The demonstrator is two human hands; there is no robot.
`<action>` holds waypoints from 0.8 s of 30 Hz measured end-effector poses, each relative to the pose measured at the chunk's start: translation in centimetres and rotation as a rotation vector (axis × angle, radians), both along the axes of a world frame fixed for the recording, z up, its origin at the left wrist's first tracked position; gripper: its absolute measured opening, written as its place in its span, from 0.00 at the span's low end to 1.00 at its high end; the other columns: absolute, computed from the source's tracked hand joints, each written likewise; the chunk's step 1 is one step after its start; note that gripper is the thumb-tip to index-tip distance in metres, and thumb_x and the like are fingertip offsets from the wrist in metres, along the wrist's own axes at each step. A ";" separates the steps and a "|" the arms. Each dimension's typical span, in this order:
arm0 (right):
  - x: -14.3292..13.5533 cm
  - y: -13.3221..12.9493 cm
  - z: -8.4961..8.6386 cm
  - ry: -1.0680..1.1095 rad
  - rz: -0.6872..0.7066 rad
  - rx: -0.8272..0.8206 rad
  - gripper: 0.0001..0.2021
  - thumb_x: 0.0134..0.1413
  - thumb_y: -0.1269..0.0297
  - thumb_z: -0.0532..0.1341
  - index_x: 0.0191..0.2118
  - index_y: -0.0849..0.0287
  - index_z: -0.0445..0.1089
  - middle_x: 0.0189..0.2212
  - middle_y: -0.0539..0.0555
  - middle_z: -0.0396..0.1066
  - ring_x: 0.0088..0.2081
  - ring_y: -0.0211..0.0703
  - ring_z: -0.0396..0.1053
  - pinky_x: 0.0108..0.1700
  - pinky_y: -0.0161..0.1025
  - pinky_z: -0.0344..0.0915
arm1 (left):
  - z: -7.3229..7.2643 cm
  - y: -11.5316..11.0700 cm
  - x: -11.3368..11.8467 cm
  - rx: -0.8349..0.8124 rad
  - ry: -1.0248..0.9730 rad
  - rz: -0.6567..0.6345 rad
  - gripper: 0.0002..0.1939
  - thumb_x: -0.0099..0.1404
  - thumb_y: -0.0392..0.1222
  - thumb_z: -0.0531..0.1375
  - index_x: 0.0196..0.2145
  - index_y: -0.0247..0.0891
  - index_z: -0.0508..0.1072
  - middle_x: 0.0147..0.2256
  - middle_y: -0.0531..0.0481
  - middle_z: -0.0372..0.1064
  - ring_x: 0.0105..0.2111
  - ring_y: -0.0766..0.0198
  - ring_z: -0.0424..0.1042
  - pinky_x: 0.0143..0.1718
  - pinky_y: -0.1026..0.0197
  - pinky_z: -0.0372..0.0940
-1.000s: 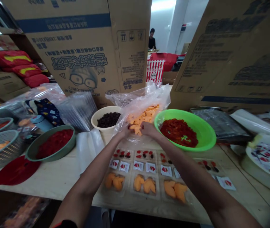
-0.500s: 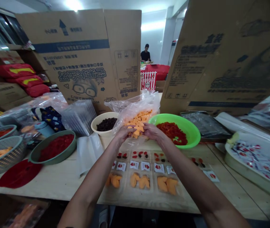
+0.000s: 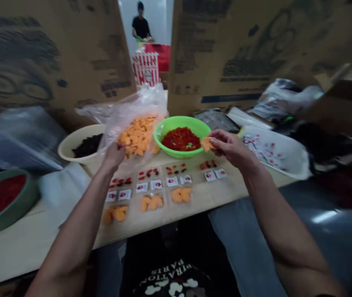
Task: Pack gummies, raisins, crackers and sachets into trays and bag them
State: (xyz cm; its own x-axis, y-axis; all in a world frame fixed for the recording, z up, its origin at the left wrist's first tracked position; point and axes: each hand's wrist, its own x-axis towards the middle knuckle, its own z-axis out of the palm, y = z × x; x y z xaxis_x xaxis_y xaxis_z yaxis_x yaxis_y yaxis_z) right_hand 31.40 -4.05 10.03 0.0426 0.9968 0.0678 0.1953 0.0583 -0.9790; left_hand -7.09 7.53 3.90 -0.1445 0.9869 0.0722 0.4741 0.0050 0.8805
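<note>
My right hand (image 3: 227,146) grips orange pieces (image 3: 207,144) between thumb and fingers, just right of the green bowl (image 3: 182,154) of red-orange bits. My left hand (image 3: 114,154) is closed at the left edge of the clear bag (image 3: 110,123) of orange pieces (image 3: 138,134); whatever its fingers hold is too small to make out. Below lie clear trays with red and dark bits, small white packets (image 3: 172,181) and, in three of them, large orange pieces (image 3: 181,195). The rightmost tray shows bits (image 3: 208,165) and two packets (image 3: 215,175), with no orange pieces.
A cream bowl (image 3: 62,150) of dark pieces and a green basin (image 3: 31,198) of red pieces stand left. A white tub (image 3: 302,163) of packets is at right. Tall cardboard sheets (image 3: 225,49) line the back; a person (image 3: 140,25) stands beyond.
The view has swung right and down. My hands have parted: the right moved away from the bag with orange pieces in it, while the left stays by the bag.
</note>
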 end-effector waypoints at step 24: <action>4.9 -16.8 -13.7 -1.022 -0.208 0.372 0.20 0.53 0.81 0.54 0.49 0.62 0.73 0.47 0.62 0.73 0.50 0.54 0.70 0.51 0.50 0.69 | -6.7 -17.5 25.5 0.349 0.516 -0.974 0.11 0.71 0.35 0.55 0.38 0.36 0.78 0.37 0.45 0.71 0.41 0.59 0.71 0.47 0.56 0.65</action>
State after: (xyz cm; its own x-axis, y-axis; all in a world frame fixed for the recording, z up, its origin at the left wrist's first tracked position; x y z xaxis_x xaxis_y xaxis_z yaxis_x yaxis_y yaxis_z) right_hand 36.33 -20.82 -3.68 -0.0401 0.8866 0.4608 0.9417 0.1877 -0.2792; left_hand 18.46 -9.94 -2.76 0.7925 0.5789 0.1919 0.4471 -0.7654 0.4629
